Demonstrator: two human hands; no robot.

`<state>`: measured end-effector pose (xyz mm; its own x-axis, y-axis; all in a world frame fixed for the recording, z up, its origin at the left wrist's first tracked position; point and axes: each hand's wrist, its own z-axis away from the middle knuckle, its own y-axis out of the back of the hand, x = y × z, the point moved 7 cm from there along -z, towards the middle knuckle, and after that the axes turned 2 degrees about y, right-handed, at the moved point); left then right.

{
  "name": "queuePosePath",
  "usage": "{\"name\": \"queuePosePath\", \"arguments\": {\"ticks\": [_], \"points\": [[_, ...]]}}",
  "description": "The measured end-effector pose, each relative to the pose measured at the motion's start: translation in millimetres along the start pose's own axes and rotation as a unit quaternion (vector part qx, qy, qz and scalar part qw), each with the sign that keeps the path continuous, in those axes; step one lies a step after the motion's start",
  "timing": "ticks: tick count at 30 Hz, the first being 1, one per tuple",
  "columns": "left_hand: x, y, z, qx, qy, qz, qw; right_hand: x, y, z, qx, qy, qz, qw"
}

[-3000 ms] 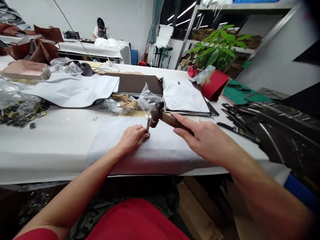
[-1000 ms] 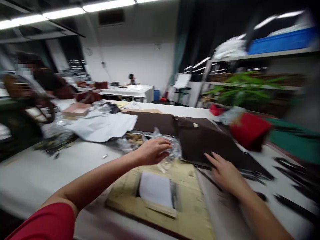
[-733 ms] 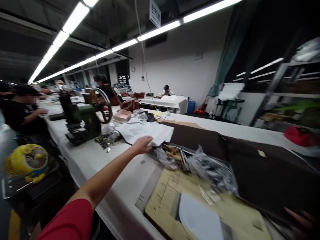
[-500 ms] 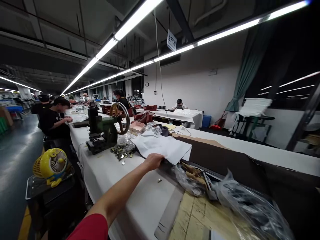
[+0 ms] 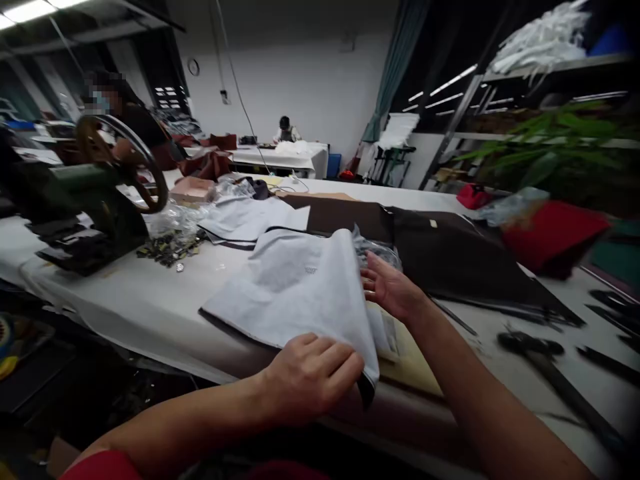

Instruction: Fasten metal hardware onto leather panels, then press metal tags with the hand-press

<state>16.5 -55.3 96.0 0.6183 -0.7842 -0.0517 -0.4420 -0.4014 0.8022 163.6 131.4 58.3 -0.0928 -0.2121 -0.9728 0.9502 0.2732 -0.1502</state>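
A white sheet with a dark underside (image 5: 295, 287), perhaps backed leather or cloth, lies over the front of the table with its right side curled up. My left hand (image 5: 315, 373) is closed on its near edge, the fingers folded over the top and the thumb out of sight. At the curled right side is my right hand (image 5: 390, 287), its fingers stretched and apart, the tips against or just beside the sheet. Behind lies a second white piece with a dark edge (image 5: 255, 217). A yellowish board (image 5: 415, 360) shows partly under the right forearm.
To the left stands a green hand-wheel press (image 5: 95, 193), with small metal parts (image 5: 170, 248) heaped beside it. Dark brown material (image 5: 450, 257) covers the table behind my right hand. A hammer (image 5: 555, 373) lies at the right. Further back, a person (image 5: 137, 127) sits beyond the press.
The view has swung right and closer to the table. A white sheet is now in front of me, held by my left hand. My right hand has come into view beside it.
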Motion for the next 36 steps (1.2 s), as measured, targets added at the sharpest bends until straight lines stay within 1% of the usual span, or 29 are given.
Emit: {"name": "queuePosePath", "arguments": {"ticks": [1, 3, 5, 6, 7, 8, 9, 10, 11, 12, 13, 14, 15, 16, 17, 18, 19, 20, 21, 23, 24, 26, 27, 28, 29, 30, 32, 34, 36], "points": [[16, -9.2, 7, -0.009, -0.005, 0.032, 0.999, 10, 3, 2, 0.005, 0.002, 0.022, 1.000], [39, -21.9, 20, 0.000, -0.007, 0.102, 0.995, 27, 9, 8, 0.004, 0.012, 0.053, 0.999], [50, -26.9, 27, 0.019, -0.020, 0.192, 0.981, 38, 14, 15, 0.001, 0.031, 0.050, 0.998], [49, -27.8, 27, 0.021, -0.028, 0.240, 0.970, 41, 14, 17, -0.004, 0.039, 0.044, 0.998], [41, -28.6, 24, 0.019, -0.026, 0.277, 0.960, 42, 13, 18, -0.011, 0.046, 0.042, 0.998], [25, -30.2, 20, 0.013, -0.005, 0.293, 0.956, 42, 10, 19, -0.017, 0.054, 0.047, 0.997], [1, -32.6, 14, 0.005, 0.031, 0.286, 0.958, 39, 6, 21, -0.021, 0.065, 0.058, 0.996], [-28, -35.3, 7, -0.002, 0.084, 0.254, 0.964, 35, 1, 26, -0.024, 0.081, 0.074, 0.994], [-61, -37.1, 3, -0.008, 0.146, 0.199, 0.969, 29, -5, 34, -0.024, 0.105, 0.097, 0.989], [-87, -37.5, -2, -0.022, 0.171, 0.154, 0.973, 20, -12, 47, -0.021, 0.142, 0.133, 0.981], [-106, -37.5, -5, -0.047, 0.172, 0.131, 0.975, 10, -19, 66, -0.020, 0.193, 0.180, 0.964], [-118, -34.6, -7, -0.068, 0.162, 0.120, 0.977, -1, -29, 91, -0.029, 0.257, 0.234, 0.937], [-119, -29.2, -7, -0.090, 0.135, 0.123, 0.979, -11, -40, 120, -0.053, 0.327, 0.290, 0.898], [-113, -20.7, -6, -0.110, 0.102, 0.136, 0.979, -18, -51, 153, -0.087, 0.390, 0.339, 0.852], [-99, -9.6, -2, -0.127, 0.069, 0.153, 0.978, -20, -60, 185, -0.125, 0.434, 0.379, 0.808], [-82, 3.3, 1, -0.141, 0.038, 0.170, 0.974, -20, -64, 214, -0.160, 0.455, 0.409, 0.774], [-65, 16.3, 5, -0.152, 0.018, 0.184, 0.971, -20, -63, 235, -0.176, 0.457, 0.436, 0.755], [-51, 28.3, 7, -0.154, 0.013, 0.185, 0.970, -21, -56, 249, -0.170, 0.448, 0.463, 0.746], [-42, 38.6, 6, -0.141, 0.012, 0.181, 0.973, -26, -43, 254, -0.137, 0.432, 0.494, 0.742], [-38, 45.6, -6, -0.106, 0.019, 0.155, 0.982, -41, -7, 244, -0.025, 0.397, 0.563, 0.725], [-44, 40.1, -16, -0.091, 0.027, 0.139, 0.986, -50, 12, 231, 0.035, 0.376, 0.595, 0.710], [-67, 11.1, -40, -0.087, 0.056, 0.105, 0.989, -64, 46, 192, 0.125, 0.324, 0.648, 0.678], [-81, -9.7, -53, -0.098, 0.074, 0.090, 0.988, -68, 57, 171, 0.156, 0.302, 0.665, 0.666], [-95, -32.1, -64, -0.113, 0.088, 0.080, 0.986, -68, 63, 151, 0.168, 0.290, 0.675, 0.658], [-106, -54.4, -73, -0.130, 0.091, 0.077, 0.984, -64, 62, 134, 0.166, 0.287, 0.677, 0.657], [-116, -75.5, -80, -0.151, 0.090, 0.073, 0.982, -55, 57, 120, 0.146, 0.290, 0.675, 0.663], [-128, -110.0, -84, -0.188, 0.087, 0.061, 0.976, -22, 36, 102, 0.057, 0.289, 0.670, 0.682], [-131, -128.2, -78, -0.197, 0.102, 0.029, 0.975, 22, 16, 97, -0.035, 0.256, 0.670, 0.696], [-123, -127.5, -65, -0.160, 0.139, -0.008, 0.977, 57, 7, 100, -0.073, 0.211, 0.675, 0.703]]}}
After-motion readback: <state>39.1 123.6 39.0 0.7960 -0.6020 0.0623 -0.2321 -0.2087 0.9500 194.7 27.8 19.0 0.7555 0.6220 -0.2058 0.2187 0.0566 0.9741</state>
